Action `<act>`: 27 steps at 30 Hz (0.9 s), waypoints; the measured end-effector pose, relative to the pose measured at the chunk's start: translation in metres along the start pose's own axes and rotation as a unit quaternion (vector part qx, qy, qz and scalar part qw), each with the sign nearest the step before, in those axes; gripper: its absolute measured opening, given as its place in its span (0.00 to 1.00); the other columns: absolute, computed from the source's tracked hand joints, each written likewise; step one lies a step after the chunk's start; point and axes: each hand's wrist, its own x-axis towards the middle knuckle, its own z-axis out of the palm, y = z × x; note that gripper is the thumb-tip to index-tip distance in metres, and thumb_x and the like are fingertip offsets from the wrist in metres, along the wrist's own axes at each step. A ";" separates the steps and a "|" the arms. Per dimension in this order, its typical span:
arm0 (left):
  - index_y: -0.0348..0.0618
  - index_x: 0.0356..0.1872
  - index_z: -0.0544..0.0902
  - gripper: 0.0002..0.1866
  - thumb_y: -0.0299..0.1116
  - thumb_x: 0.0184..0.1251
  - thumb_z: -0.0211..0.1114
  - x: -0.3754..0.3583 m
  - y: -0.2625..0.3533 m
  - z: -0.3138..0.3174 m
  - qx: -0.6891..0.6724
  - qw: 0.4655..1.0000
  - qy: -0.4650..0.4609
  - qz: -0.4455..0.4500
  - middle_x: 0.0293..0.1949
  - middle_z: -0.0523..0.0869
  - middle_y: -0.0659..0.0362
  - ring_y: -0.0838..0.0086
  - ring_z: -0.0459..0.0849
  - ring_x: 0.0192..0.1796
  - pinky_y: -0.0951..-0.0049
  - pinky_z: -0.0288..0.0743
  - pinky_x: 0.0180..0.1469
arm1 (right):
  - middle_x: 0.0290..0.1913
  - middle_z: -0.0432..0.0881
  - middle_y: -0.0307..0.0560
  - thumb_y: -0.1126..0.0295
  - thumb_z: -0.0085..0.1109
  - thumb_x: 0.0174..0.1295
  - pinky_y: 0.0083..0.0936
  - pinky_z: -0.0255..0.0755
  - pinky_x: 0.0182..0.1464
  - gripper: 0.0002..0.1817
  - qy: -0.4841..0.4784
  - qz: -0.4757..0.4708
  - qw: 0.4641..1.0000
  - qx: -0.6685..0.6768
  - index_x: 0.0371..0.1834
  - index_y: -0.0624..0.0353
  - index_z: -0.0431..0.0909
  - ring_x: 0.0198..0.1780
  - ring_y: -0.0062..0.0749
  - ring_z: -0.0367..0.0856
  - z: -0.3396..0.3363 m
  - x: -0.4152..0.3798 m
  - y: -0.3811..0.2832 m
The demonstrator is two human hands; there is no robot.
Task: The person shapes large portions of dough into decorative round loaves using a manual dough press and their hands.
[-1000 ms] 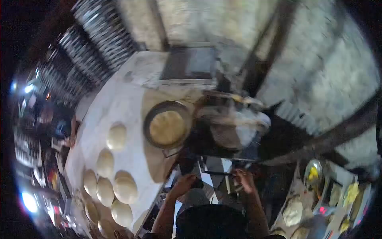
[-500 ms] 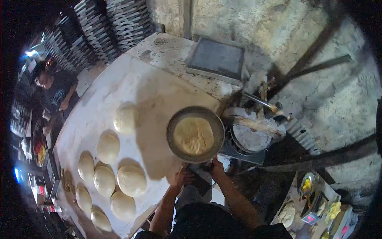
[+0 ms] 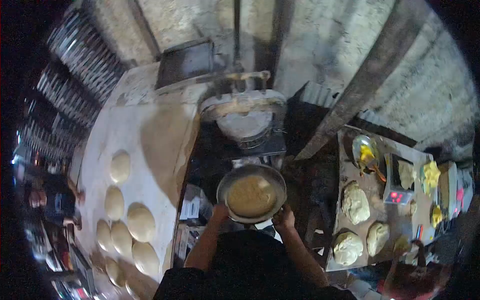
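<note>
A round metal pan [image 3: 251, 215] hangs level in front of my body, with a flat tan mass, perhaps dough, inside it [image 3: 251, 196]. My left hand [image 3: 219, 213] grips its left rim, and my right hand [image 3: 284, 218] grips the right rim. Just beyond the pan stands a machine with a round metal bowl or plate [image 3: 245, 124]. Several smooth dough rounds [image 3: 141, 222] lie on the pale table [image 3: 165, 150] to the left of my left arm.
Right of me, a table [image 3: 372, 205] holds rough dough pieces [image 3: 355, 202], a bowl [image 3: 366, 152] and a scale [image 3: 399, 195]. A dark tray [image 3: 186, 64] lies at the back. Trays [image 3: 82, 42] are stacked at left. One person [image 3: 55, 197] stands left; another [image 3: 417, 277] is lower right.
My view has turned right, away from the pale table. The pan, still in both hands, is now in front of the machine, and the right-hand table shows more fully.
</note>
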 end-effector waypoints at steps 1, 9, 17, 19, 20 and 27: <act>0.37 0.60 0.78 0.23 0.41 0.69 0.59 0.002 0.011 0.010 -0.018 1.000 0.021 -0.005 0.49 0.85 0.42 0.48 0.86 0.47 0.48 0.79 0.47 | 0.24 0.69 0.34 0.51 0.44 0.75 0.24 0.58 0.19 0.14 0.023 0.054 0.991 0.117 0.45 0.46 0.75 0.18 0.22 0.63 0.002 -0.014 -0.019; 0.33 0.51 0.82 0.19 0.40 0.70 0.57 0.059 0.014 0.004 -0.010 0.993 0.025 0.116 0.35 0.86 0.45 0.49 0.86 0.38 0.52 0.80 0.42 | 0.22 0.67 0.36 0.56 0.47 0.73 0.27 0.60 0.18 0.11 0.167 0.115 0.961 0.187 0.44 0.48 0.75 0.17 0.28 0.66 0.048 -0.044 -0.086; 0.35 0.49 0.82 0.17 0.39 0.74 0.55 0.127 -0.003 -0.027 -0.122 0.987 -0.089 0.061 0.36 0.85 0.46 0.52 0.85 0.41 0.56 0.78 0.46 | 0.21 0.67 0.35 0.55 0.48 0.72 0.28 0.57 0.16 0.11 0.283 -0.157 0.919 -0.227 0.42 0.49 0.74 0.16 0.25 0.61 0.076 0.014 0.011; 0.35 0.51 0.81 0.17 0.39 0.75 0.54 0.144 -0.007 -0.030 -0.121 0.985 -0.098 0.073 0.39 0.85 0.46 0.52 0.85 0.43 0.56 0.78 0.48 | 0.21 0.69 0.37 0.55 0.47 0.71 0.30 0.58 0.17 0.13 0.321 -0.049 0.939 -0.114 0.39 0.52 0.75 0.17 0.28 0.63 0.069 0.031 0.059; 0.35 0.52 0.81 0.17 0.39 0.75 0.54 0.154 -0.011 -0.035 -0.122 0.984 -0.103 0.078 0.40 0.85 0.46 0.52 0.85 0.44 0.56 0.78 0.49 | 0.22 0.70 0.39 0.55 0.47 0.71 0.31 0.59 0.18 0.14 0.343 0.002 0.938 -0.054 0.38 0.53 0.75 0.17 0.30 0.63 0.068 0.039 0.080; 0.36 0.59 0.76 0.18 0.38 0.78 0.53 0.176 -0.039 -0.352 -0.197 0.915 -0.167 0.311 0.48 0.84 0.45 0.53 0.83 0.52 0.57 0.75 0.57 | 0.49 0.83 0.57 0.56 0.38 0.73 0.46 0.76 0.51 0.24 0.238 0.054 0.953 0.182 0.56 0.63 0.76 0.50 0.51 0.80 0.086 0.163 0.166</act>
